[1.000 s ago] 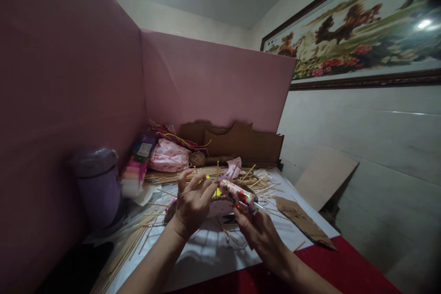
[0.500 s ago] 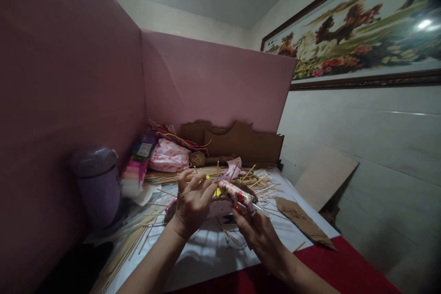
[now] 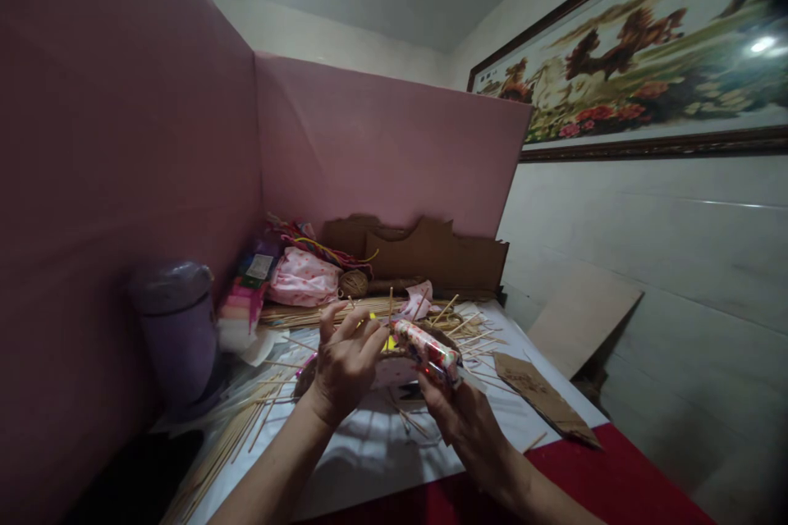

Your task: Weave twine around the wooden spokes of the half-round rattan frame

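My right hand [image 3: 463, 418] grips a tube-shaped tool with a flowered casing [image 3: 427, 349], its tip aimed left at a small round woven piece [image 3: 394, 365] with upright sticks. My left hand [image 3: 345, 362] rests on that piece, with its fingers curled against the rim near a yellow bit. What the left fingers pinch is hidden. Thin wooden sticks [image 3: 468, 328] lie scattered around it on the white cloth [image 3: 369, 451].
A lilac lidded bin [image 3: 177, 328] stands at left by the pink partition [image 3: 382, 139]. Pink dotted fabric [image 3: 303, 279], a twine ball [image 3: 353, 284] and cardboard pieces [image 3: 431, 256] sit at the back. A torn cardboard strip [image 3: 542, 398] lies right; the red table edge [image 3: 603, 476] is near.
Both hands and the flowered tool stay almost in place; the tool's tip shifts slightly. The view drifts a little to the left.
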`<action>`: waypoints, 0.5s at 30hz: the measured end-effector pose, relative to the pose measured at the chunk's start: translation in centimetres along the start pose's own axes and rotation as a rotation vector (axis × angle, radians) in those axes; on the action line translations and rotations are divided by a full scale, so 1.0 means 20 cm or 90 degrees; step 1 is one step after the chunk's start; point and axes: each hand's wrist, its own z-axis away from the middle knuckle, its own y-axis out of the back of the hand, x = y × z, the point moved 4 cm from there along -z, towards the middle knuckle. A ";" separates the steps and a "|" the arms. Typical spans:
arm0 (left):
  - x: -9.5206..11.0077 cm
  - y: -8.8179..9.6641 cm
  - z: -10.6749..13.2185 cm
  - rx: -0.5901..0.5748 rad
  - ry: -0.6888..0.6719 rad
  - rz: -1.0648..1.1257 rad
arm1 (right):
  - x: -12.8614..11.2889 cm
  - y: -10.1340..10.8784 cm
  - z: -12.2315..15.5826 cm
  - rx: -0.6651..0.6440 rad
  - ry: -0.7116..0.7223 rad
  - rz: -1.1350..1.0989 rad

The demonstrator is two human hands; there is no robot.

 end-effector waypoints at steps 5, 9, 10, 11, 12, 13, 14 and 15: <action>0.00 0.00 0.00 -0.006 0.002 -0.003 | 0.02 -0.01 0.01 -0.017 -0.073 -0.081; 0.00 0.00 0.00 -0.003 0.001 -0.002 | 0.02 -0.02 0.00 -0.009 -0.111 -0.147; 0.00 0.00 0.00 -0.001 0.001 -0.001 | 0.02 -0.02 0.00 -0.005 -0.115 -0.157; 0.00 0.01 0.00 0.001 0.002 -0.001 | 0.02 -0.03 0.00 -0.003 -0.118 -0.163; 0.00 0.01 0.00 0.003 0.003 -0.001 | 0.02 -0.03 0.00 -0.003 -0.121 -0.169; 0.00 0.01 0.00 0.004 0.003 -0.002 | 0.03 -0.04 0.00 -0.006 -0.126 -0.175; 0.00 0.01 0.00 0.006 0.002 -0.003 | 0.03 -0.04 0.00 -0.010 -0.135 -0.185; 0.00 0.01 0.00 0.006 0.002 -0.004 | 0.04 -0.05 0.01 -0.012 -0.148 -0.197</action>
